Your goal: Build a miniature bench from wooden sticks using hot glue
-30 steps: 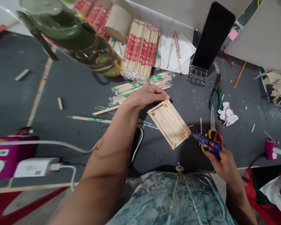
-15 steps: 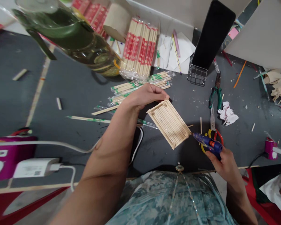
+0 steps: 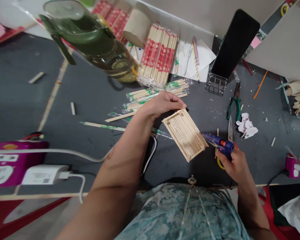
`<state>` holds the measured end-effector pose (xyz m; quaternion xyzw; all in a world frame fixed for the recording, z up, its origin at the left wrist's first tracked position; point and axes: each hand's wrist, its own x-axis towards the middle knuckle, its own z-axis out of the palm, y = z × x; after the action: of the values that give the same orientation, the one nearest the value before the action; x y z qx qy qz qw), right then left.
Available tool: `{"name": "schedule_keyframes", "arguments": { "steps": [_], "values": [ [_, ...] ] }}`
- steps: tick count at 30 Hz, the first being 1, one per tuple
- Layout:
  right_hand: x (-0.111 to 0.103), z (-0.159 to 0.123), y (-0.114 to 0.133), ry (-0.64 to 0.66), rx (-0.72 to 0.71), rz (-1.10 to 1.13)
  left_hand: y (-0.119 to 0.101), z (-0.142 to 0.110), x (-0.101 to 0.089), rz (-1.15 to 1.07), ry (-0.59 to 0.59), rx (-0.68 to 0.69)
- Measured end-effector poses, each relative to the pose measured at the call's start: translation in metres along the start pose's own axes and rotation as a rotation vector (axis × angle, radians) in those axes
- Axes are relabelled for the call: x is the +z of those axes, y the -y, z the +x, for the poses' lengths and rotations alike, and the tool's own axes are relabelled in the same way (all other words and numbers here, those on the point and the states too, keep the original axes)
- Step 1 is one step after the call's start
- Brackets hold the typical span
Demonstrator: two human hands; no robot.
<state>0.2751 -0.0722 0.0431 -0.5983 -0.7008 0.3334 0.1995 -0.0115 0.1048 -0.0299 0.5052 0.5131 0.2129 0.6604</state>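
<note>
My left hand (image 3: 168,102) pinches the upper corner of a small rectangular tray of wooden sticks (image 3: 183,133), tilted above the table. Its floor is a row of sticks side by side, with raised edges and corner blocks. Wrapped in my right hand (image 3: 235,163) is a blue hot glue gun (image 3: 220,141), its small red light showing. The gun's nozzle points left at the tray's right edge; whether the two touch I cannot tell. Beneath the gun lie scissors (image 3: 230,128) with yellow and red handles, partly hidden by the gun and my right hand.
Packs of chopsticks (image 3: 158,55) lie behind my left hand, near a green-lidded jug of liquid (image 3: 97,43). A phone (image 3: 236,43) stands in a wire holder. Pliers (image 3: 234,103) and crumpled paper (image 3: 247,126) lie right. A white cable (image 3: 65,151) crosses at left by a purple power strip (image 3: 17,160).
The glue gun's nozzle has shifted left and up along the tray's right edge, away from its corner. The whole view has shifted slightly. My left hand keeps its grip on the tray.
</note>
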Motion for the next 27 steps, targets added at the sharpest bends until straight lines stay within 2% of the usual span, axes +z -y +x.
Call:
{"name": "schedule_keyframes", "arguments": {
  "steps": [12, 27],
  "values": [
    [0.015, 0.061, 0.016, -0.002, -0.045, 0.032, -0.001, -0.002, 0.001, -0.07, 0.01, -0.002],
    [0.028, 0.079, 0.019, -0.04, -0.097, 0.025, -0.002, -0.003, 0.002, -0.111, 0.02, 0.028]
  ]
}}
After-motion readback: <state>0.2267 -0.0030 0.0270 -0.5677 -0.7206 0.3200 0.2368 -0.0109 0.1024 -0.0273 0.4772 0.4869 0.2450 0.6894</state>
